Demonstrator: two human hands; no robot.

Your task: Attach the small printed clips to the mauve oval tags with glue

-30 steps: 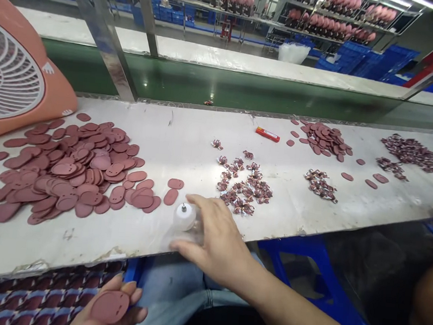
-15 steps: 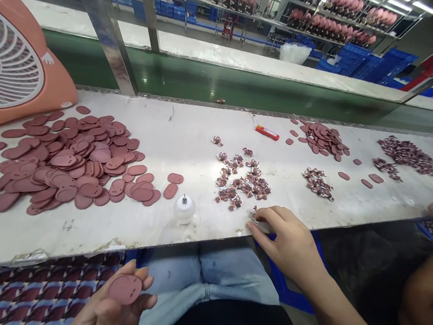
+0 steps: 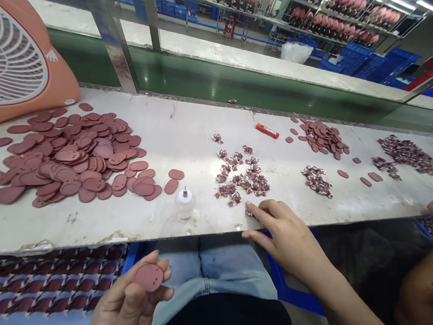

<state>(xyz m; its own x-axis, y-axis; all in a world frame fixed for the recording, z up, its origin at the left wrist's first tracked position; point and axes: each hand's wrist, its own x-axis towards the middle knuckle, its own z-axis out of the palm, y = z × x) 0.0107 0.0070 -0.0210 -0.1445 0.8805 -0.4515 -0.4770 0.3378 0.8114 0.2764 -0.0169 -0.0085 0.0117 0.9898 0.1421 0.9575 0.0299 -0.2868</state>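
Observation:
My left hand [image 3: 134, 297], below the table's front edge, pinches a dull-pink oval disc [image 3: 148, 277] with small holes near one end. On the tabletop, my right hand [image 3: 281, 229] has its index finger on a small brown piece [image 3: 249, 212], mostly hidden under the finger. The thumb sits apart from that finger, near the edge. Just beyond lies a loose cluster of small brown-and-white pieces [image 3: 251, 180], too small to make out. A clear round bottle with a white cap and thin metal tip [image 3: 184, 203] stands between the hands.
A big heap of pink ovals [image 3: 72, 165] covers the left, beside an orange fan [image 3: 63, 75]. A red tube [image 3: 267, 131], more ovals [image 3: 322, 139] and brown pieces [image 3: 407, 153] lie rightward. Another person's arm [image 3: 431, 262] is at right. A tray of rowed pieces [image 3: 38, 288] sits below left.
My left hand has risen and moved right with the oval disc. My right hand's index finger has shifted slightly left and come down over the small brown piece; finger and thumb are wider apart.

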